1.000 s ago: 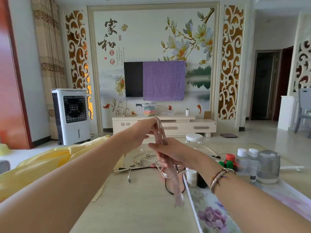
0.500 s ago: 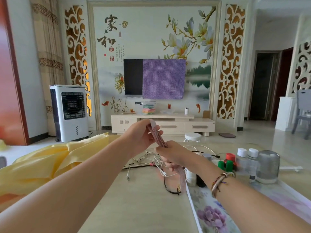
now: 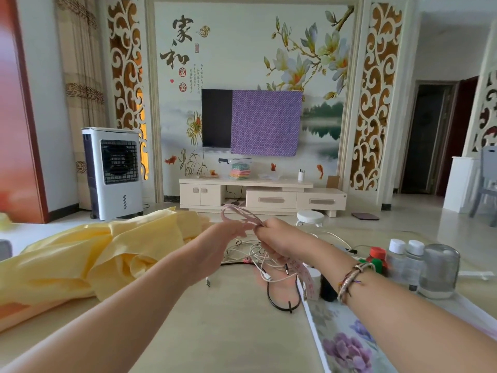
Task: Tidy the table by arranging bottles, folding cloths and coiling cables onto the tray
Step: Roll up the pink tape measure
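Observation:
Both hands hold a flat pink cable above the middle of the table. My right hand grips it in a fist, with a loop standing above the fist and a tail hanging below toward the tray. My left hand pinches the loop from the left. Under the hands lies a tangle of white and black cables. The floral tray sits at the right and carries bottles and a clear jar. A crumpled yellow cloth covers the table's left side.
A white-lidded jar stands at the table's far edge. Small dark and white bottles sit at the tray's near-left corner. Beyond the table are a TV cabinet and an air cooler.
The hands have come closer together and dropped lower. The long straight stretch of pink cable between them has become a short loop above my right fist, and the hanging tail is shorter.

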{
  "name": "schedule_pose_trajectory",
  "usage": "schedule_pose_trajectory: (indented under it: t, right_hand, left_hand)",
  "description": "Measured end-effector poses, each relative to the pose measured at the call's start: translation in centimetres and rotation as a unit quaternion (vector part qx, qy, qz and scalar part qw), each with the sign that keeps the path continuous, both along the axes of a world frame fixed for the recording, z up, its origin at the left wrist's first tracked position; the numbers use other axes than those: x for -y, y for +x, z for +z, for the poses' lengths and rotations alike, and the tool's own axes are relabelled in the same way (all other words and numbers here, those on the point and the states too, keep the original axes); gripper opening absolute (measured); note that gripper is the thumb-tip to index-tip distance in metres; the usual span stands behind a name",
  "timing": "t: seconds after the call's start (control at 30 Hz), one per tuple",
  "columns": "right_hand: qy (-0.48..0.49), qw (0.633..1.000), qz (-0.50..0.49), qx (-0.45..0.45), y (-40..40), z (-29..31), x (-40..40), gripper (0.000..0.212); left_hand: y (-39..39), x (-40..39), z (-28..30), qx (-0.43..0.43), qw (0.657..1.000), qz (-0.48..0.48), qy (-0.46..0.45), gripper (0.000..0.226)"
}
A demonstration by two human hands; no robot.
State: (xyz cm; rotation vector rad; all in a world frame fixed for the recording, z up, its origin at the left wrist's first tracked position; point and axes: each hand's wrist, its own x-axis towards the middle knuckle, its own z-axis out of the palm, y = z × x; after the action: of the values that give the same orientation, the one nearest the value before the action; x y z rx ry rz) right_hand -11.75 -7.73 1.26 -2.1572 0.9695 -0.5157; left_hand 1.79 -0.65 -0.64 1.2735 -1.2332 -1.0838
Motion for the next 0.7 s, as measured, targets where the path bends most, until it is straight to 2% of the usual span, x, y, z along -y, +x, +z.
schedule_pose_trajectory:
  t: [0.03, 0.13, 0.17, 0.27, 0.33, 0.4, 0.5, 0.53, 0.57, 0.6, 0.67, 0.7]
  right_hand:
    - [-0.005, 1.000, 0.003, -0.010, 0.2, 0.0, -0.2, 0.033]
    - [0.002, 1.000, 0.011, -0.011, 0.8, 0.0, -0.4, 0.034]
    - [0.022, 1.000, 0.010, -0.002, 1.0, -0.1, -0.3, 0.034]
    - [0.089, 0.996, 0.001, 0.028, 1.8, 0.0, -0.2, 0.028]
    - [0.094, 0.995, -0.009, 0.017, 2.1, 0.2, -0.2, 0.026]
    - [0.054, 0.997, -0.019, -0.041, 2.7, 0.2, -0.4, 0.026]
    - [-0.071, 0.984, -0.020, -0.162, 3.5, -0.4, -1.1, 0.028]
    - [-0.107, 0.977, -0.009, -0.184, 3.8, -0.7, -1.6, 0.026]
    - [-0.137, 0.970, 0.006, -0.199, 4.0, -0.9, -2.1, 0.022]
    - [-0.170, 0.962, 0.020, -0.211, 4.0, -1.1, -2.5, 0.020]
    - [-0.219, 0.947, 0.039, -0.232, 4.1, -1.4, -3.0, 0.024]
    - [-0.225, 0.944, 0.044, -0.235, 4.2, -1.6, -2.9, 0.019]
  left_hand:
    - [0.0, -0.2, 0.1, 0.017, 1.000, -0.019, 0.009, 0.035]
    - [0.2, -0.2, -0.2, 0.029, 0.998, -0.055, 0.024, 0.088]
    - [0.4, -0.2, -0.5, 0.017, 0.998, -0.056, 0.023, 0.095]
    - [1.6, -0.3, -2.1, -0.020, 0.997, -0.048, 0.059, 0.107]
    - [2.0, -0.6, -3.1, -0.044, 0.994, -0.035, 0.098, 0.101]
    - [1.9, -1.0, -3.2, -0.035, 0.991, -0.041, 0.121, 0.102]
    - [1.3, -0.5, -2.7, -0.014, 0.997, -0.029, 0.069, 0.115]
    - [1.4, -0.2, -2.6, -0.025, 0.999, 0.009, 0.032, 0.115]
    - [1.6, 0.0, -2.6, -0.041, 0.998, 0.042, -0.006, 0.104]
    - [1.5, 0.0, -2.6, -0.063, 0.996, 0.060, -0.034, 0.083]
    - [1.6, 0.1, -3.1, -0.092, 0.992, 0.083, -0.017, 0.050]
    - [1.8, 0.1, -3.4, -0.076, 0.993, 0.093, -0.006, 0.039]
